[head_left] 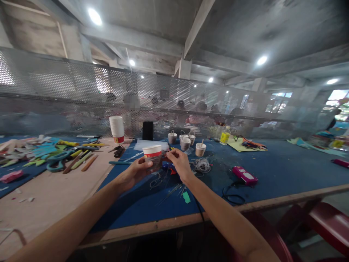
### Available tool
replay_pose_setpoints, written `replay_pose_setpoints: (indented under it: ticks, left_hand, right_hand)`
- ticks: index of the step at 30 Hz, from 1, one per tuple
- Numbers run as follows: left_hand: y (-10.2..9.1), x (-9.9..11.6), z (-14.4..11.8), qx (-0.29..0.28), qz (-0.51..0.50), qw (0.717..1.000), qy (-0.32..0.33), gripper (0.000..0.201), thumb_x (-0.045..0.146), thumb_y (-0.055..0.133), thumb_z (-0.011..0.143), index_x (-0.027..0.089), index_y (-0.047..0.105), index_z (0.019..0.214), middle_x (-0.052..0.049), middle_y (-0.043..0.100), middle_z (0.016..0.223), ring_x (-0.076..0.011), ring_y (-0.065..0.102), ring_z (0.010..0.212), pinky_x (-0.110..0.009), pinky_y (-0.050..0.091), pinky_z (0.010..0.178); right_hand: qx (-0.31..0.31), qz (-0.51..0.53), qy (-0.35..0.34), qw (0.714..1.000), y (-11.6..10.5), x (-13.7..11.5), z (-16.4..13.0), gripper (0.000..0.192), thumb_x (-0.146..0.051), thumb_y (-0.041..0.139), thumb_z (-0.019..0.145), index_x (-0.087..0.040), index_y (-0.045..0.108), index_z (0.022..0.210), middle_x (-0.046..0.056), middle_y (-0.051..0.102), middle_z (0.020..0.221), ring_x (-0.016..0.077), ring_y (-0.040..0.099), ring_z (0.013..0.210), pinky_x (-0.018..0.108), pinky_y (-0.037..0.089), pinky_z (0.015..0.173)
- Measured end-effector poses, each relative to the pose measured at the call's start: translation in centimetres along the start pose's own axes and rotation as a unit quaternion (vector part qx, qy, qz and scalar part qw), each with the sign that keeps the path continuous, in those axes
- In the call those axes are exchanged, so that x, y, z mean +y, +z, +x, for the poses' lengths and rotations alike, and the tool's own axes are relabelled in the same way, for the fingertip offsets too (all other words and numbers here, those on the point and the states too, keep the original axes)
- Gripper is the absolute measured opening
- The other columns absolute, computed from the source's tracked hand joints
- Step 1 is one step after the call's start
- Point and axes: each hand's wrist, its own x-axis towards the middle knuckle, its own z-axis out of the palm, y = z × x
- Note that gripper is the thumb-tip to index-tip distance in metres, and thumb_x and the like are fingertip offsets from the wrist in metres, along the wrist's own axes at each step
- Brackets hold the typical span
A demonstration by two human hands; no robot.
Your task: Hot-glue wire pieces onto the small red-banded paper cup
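My left hand (137,169) is closed around a paper cup (152,151), held upright above the blue table mat. The cup has a white top and a red band, with a dark greyish covering on its lower part. My right hand (179,162) is at the cup's right side, thumb and fingers pinched together; what they pinch is too small to make out. Partly hidden under my hands lies a blue tool with an orange trigger (173,170), apparently a glue gun. A tangle of grey string (202,165) is just right of my right hand.
Several covered cups (200,149) stand behind my hands. A stack of white paper cups (116,127), a black phone (147,130) and teal scissors (58,160) are to the left. Rightward are a yellow-labelled bottle (225,135) and a magenta device (244,175) with a cable. Perforated metal panels (163,94) border the back.
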Motion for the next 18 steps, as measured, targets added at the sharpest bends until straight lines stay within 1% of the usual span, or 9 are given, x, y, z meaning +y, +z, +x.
replay_pose_setpoints:
  ticks: [10,14,18]
  left_hand:
    - [-0.58,-0.42,0.21,-0.014,-0.001,1.0,-0.004,0.046,0.023,0.078,0.08,0.018,0.072,0.125,-0.014,0.07,0.133,-0.0321,0.066,0.121,-0.043,0.048,0.107]
    - [-0.43,-0.37,0.14,-0.005,0.0,1.0,-0.004,0.045,0.022,0.08,0.078,0.018,0.074,0.122,-0.014,0.072,0.13,-0.0335,0.066,0.12,-0.045,0.049,0.106]
    - [-0.06,-0.19,-0.04,0.004,-0.003,1.0,-0.005,0.045,0.022,0.081,0.076,0.018,0.075,0.12,-0.014,0.074,0.127,-0.0341,0.066,0.12,-0.045,0.049,0.106]
  right_hand:
    - [0.004,0.016,-0.016,1.0,-0.03,0.46,0.17,0.024,-0.044,0.073,0.079,-0.022,0.065,0.075,-0.001,0.066,0.073,0.0194,0.065,0.076,0.032,0.053,0.08]
    - [0.003,0.005,-0.009,1.0,-0.01,0.42,0.11,0.026,-0.046,0.073,0.079,-0.022,0.064,0.075,-0.001,0.065,0.072,0.0192,0.064,0.075,0.032,0.052,0.079]
    - [-0.005,0.017,-0.002,1.0,0.08,0.07,-0.01,0.027,-0.045,0.074,0.077,-0.021,0.063,0.071,-0.001,0.065,0.07,0.0189,0.065,0.073,0.031,0.052,0.077]
